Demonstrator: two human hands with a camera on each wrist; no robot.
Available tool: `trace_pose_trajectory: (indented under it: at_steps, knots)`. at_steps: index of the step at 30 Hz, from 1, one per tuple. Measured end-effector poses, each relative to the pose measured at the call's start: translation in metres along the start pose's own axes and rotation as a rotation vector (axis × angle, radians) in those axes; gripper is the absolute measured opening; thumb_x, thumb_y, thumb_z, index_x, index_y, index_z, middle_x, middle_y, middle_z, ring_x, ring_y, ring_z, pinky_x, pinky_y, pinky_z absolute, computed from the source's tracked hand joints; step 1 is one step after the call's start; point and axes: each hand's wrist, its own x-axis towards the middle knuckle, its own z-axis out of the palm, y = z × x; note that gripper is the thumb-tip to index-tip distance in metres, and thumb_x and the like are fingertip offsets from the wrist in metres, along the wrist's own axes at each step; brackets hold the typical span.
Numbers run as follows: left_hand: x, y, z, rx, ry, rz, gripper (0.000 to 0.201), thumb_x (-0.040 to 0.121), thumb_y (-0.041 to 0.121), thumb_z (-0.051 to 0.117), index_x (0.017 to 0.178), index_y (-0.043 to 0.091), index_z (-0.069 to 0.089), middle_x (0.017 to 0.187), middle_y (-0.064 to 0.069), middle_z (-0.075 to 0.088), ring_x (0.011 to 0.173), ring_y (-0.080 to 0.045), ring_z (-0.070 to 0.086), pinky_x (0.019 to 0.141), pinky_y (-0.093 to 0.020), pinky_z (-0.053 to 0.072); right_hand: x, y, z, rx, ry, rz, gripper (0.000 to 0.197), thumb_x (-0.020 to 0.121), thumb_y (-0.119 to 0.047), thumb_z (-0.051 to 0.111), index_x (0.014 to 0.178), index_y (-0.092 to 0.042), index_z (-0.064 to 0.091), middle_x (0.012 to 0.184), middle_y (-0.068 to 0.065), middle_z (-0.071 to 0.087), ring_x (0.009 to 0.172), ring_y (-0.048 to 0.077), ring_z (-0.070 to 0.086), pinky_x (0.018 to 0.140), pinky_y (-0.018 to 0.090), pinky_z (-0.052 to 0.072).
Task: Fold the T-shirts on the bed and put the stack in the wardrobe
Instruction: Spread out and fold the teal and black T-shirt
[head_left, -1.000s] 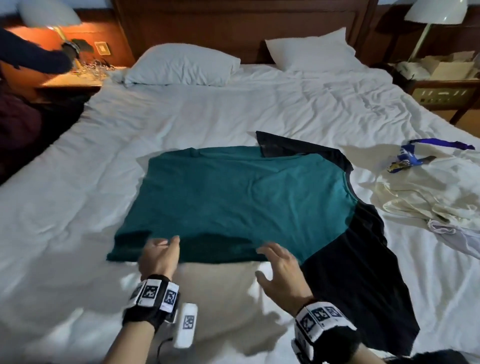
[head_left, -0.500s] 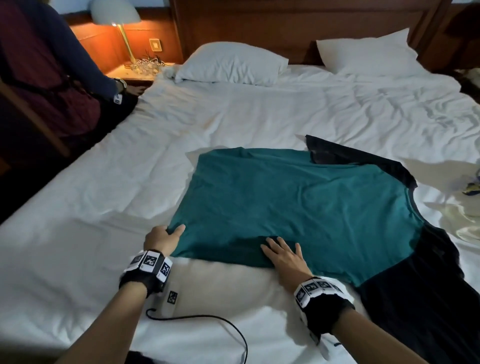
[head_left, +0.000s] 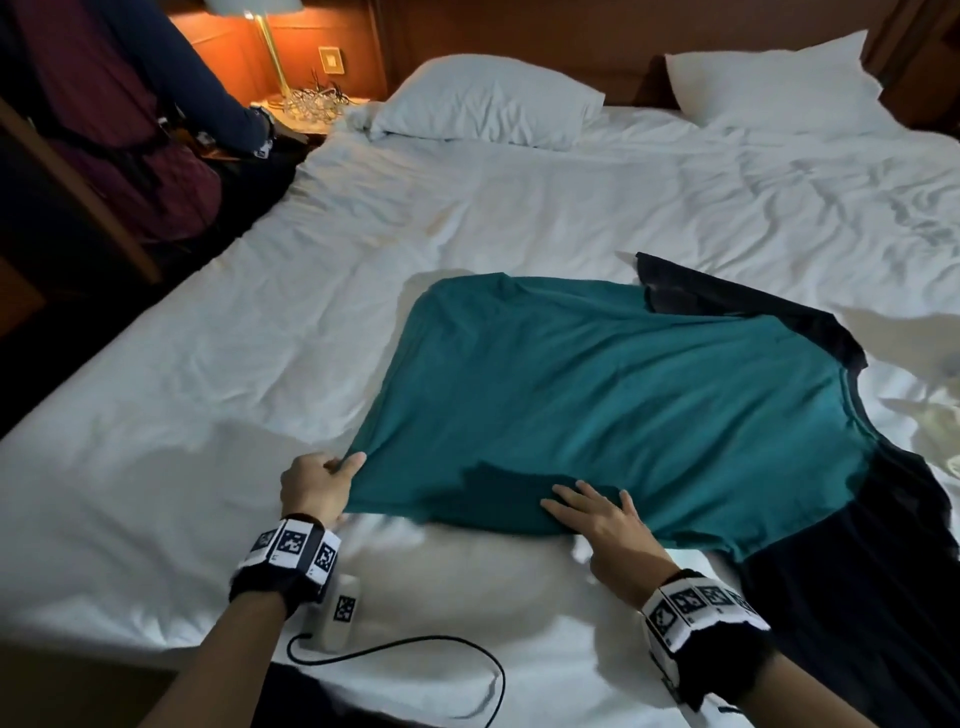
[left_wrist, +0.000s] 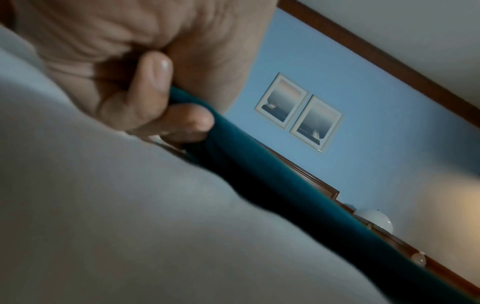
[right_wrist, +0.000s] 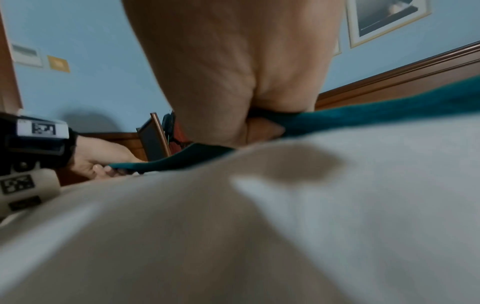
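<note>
A teal T-shirt (head_left: 623, 405) lies spread flat on the white bed (head_left: 208, 415), overlapping a black T-shirt (head_left: 857, 597) that sticks out behind it and to its right. My left hand (head_left: 345, 465) pinches the teal shirt's near-left corner, lifted slightly off the sheet. The left wrist view shows the fingertips (left_wrist: 182, 119) curled around the teal edge (left_wrist: 259, 174). My right hand (head_left: 587, 501) lies on the near hem, fingers flat on top. In the right wrist view its thumb (right_wrist: 265, 127) is tucked under the teal cloth (right_wrist: 389, 115), with my left hand (right_wrist: 103, 164) beyond.
A person (head_left: 130, 130) sits by the bed's far-left side near a lit nightstand lamp (head_left: 270, 52). Two pillows (head_left: 488, 104) (head_left: 774, 83) lean at the headboard. A white device with a black cable (head_left: 340, 610) lies by my left wrist. A pale garment (head_left: 935, 426) shows at the right edge.
My left hand has closed on the near-left corner and raised it a little. My right hand has slid onto the near hem. The head view has turned left.
</note>
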Motion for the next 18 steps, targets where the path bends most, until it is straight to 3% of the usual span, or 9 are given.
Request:
trace_pose_trajectory:
  at_steps: [3,6,8,11,13,14,16,18]
  knots:
    - [0.007,-0.009,-0.003,-0.01,0.086,0.038,0.038,0.083,0.036,0.075,0.068,0.003,0.062,0.065,-0.011,0.064,0.066,-0.035,0.063,0.056,-0.041,0.058,-0.002,0.002,-0.001,0.052,0.031,0.015,0.094,0.075,0.017,0.041,0.15,-0.037,0.025,0.159,-0.017,0.015,0.149,0.01,0.003,0.118,0.052,0.005]
    - [0.004,-0.017,0.002,0.092,0.046,0.001,0.036,0.082,0.04,0.075,0.069,0.008,0.064,0.068,-0.01,0.066,0.064,-0.032,0.063,0.062,-0.041,0.058,-0.004,0.0,0.004,0.005,-0.067,-0.017,0.089,0.08,0.012,0.041,0.152,-0.035,0.02,0.16,-0.016,0.009,0.149,0.013,-0.002,0.117,0.057,0.002]
    - [-0.003,-0.013,0.004,0.187,0.045,-0.031,0.031,0.083,0.043,0.073,0.077,0.013,0.067,0.08,-0.012,0.068,0.07,-0.032,0.063,0.07,-0.038,0.056,-0.008,0.002,0.006,0.072,-0.078,-0.026,0.082,0.082,0.001,0.045,0.152,-0.035,0.021,0.16,-0.015,0.008,0.149,0.012,-0.002,0.117,0.057,0.0]
    - [-0.024,0.008,0.01,0.344,0.161,0.021,0.035,0.086,0.04,0.07,0.107,0.012,0.064,0.113,-0.018,0.061,0.104,-0.039,0.054,0.086,-0.045,0.046,-0.024,0.015,0.0,0.346,0.158,0.018,0.07,0.073,-0.034,0.05,0.143,-0.037,0.041,0.156,-0.013,0.025,0.146,0.011,0.02,0.12,0.046,0.015]
    - [-0.058,0.04,0.025,0.268,0.237,0.211,0.037,0.085,0.037,0.069,0.111,0.012,0.061,0.116,-0.016,0.058,0.11,-0.039,0.051,0.088,-0.047,0.044,-0.039,0.036,-0.007,0.529,0.419,0.121,0.061,0.074,-0.043,0.054,0.134,-0.029,0.055,0.149,-0.006,0.042,0.137,0.013,0.039,0.114,0.032,0.028]
    - [-0.079,0.057,0.039,0.176,0.213,0.307,0.032,0.085,0.036,0.069,0.106,0.013,0.062,0.11,-0.012,0.062,0.105,-0.036,0.055,0.084,-0.044,0.046,-0.047,0.052,-0.011,0.566,0.524,0.203,0.054,0.08,-0.038,0.06,0.131,-0.023,0.059,0.145,-0.001,0.047,0.134,0.016,0.043,0.111,0.027,0.03]
    - [-0.125,0.089,0.077,0.044,0.024,0.397,0.024,0.084,0.039,0.069,0.084,0.016,0.066,0.084,-0.002,0.069,0.088,-0.029,0.064,0.073,-0.034,0.049,-0.066,0.093,-0.018,0.55,0.658,0.451,0.046,0.085,-0.024,0.068,0.129,-0.013,0.06,0.142,0.008,0.049,0.133,0.024,0.044,0.11,0.03,0.03]
    - [-0.168,0.115,0.123,-0.006,-0.27,0.359,0.042,0.081,0.049,0.067,0.069,0.009,0.067,0.064,0.001,0.069,0.071,-0.023,0.068,0.064,-0.028,0.052,-0.091,0.136,-0.021,0.514,0.718,0.735,0.054,0.084,-0.023,0.069,0.133,-0.007,0.054,0.142,0.016,0.046,0.133,0.032,0.04,0.112,0.041,0.03]
